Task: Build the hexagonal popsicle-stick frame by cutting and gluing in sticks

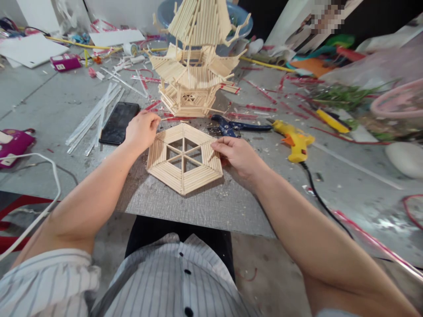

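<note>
A flat hexagonal frame of pale wooden sticks (165,177) lies on the table in front of me, with six-spoke openings at its middle. Over its right side, my right hand (237,155) pinches a short wooden stick (211,155) between thumb and fingers. My left hand (142,127) is closed beside the frame's upper left corner, and a thin wooden stick (166,118) juts out from its fingertips. Behind the frame stands a tiered pagoda model (194,79) built from similar sticks, its top cut off by the view.
A black phone (119,121) and clear glue sticks (94,116) lie on the left. Blue-handled pliers (238,126) and a yellow glue gun (294,140) with a black cord are on the right. A blue basin (243,27) stands behind the pagoda; scraps litter the table.
</note>
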Demonstrator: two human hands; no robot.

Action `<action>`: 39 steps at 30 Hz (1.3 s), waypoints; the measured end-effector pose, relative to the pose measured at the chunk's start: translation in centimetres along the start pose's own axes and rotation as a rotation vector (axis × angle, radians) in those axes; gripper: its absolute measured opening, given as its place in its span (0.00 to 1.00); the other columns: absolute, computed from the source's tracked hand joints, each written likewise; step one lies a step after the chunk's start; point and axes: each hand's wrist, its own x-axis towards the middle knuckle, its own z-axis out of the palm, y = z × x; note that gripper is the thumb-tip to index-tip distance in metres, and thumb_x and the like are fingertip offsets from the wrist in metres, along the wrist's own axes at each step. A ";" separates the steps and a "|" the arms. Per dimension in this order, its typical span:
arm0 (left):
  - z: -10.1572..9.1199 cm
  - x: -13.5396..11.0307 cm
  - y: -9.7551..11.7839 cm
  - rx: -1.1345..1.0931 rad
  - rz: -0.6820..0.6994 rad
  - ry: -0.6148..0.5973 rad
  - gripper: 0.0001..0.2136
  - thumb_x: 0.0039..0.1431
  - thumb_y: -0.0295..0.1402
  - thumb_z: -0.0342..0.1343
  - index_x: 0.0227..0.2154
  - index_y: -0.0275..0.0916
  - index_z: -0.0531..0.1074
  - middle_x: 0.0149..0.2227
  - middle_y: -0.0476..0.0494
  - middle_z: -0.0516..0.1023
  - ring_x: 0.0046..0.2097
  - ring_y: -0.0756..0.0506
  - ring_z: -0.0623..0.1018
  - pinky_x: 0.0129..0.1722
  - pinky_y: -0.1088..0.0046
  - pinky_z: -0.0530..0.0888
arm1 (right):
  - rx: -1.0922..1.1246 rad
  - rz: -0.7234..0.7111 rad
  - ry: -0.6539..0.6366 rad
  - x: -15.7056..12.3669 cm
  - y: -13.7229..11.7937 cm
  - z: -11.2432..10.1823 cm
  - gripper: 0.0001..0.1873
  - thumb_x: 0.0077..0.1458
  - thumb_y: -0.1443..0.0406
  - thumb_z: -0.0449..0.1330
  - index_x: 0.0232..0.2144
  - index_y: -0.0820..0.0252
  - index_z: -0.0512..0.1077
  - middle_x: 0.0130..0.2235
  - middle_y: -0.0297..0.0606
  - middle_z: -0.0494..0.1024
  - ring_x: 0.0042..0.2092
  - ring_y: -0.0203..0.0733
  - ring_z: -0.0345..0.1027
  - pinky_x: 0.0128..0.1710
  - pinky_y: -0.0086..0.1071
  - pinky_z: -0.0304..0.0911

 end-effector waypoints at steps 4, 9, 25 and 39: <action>0.1 0.0 0.1 -0.028 0.055 0.044 0.11 0.58 0.33 0.48 0.36 0.39 0.74 0.48 0.40 0.74 0.49 0.43 0.71 0.49 0.67 0.67 | -0.008 -0.039 0.016 0.0 0.2 0.1 0.04 0.46 0.66 0.58 0.24 0.60 0.66 0.21 0.29 0.68 0.21 0.30 0.60 0.19 0.24 0.55; -0.1 -0.1 0.9 0.059 0.121 -0.046 0.16 0.60 0.40 0.47 0.22 0.37 0.69 0.32 0.41 0.74 0.43 0.43 0.72 0.48 0.65 0.66 | -0.039 -0.074 0.042 -0.1 0.3 0.2 0.04 0.47 0.65 0.57 0.24 0.59 0.65 0.21 0.30 0.68 0.22 0.31 0.61 0.21 0.26 0.56; 0.7 -0.2 0.8 0.019 0.307 -0.202 0.13 0.55 0.38 0.55 0.39 0.37 0.76 0.42 0.39 0.79 0.45 0.42 0.75 0.49 0.64 0.68 | -0.466 -0.329 0.130 0.4 1.3 -0.6 0.09 0.53 0.60 0.55 0.24 0.56 0.64 0.26 0.35 0.70 0.31 0.38 0.62 0.30 0.31 0.55; 1.0 -0.4 0.7 0.057 0.339 -0.205 0.12 0.56 0.38 0.55 0.39 0.36 0.76 0.44 0.38 0.78 0.48 0.41 0.75 0.52 0.62 0.67 | -0.653 -0.344 0.202 0.0 1.0 -0.4 0.07 0.56 0.61 0.53 0.29 0.56 0.64 0.42 0.44 0.76 0.44 0.48 0.68 0.44 0.39 0.58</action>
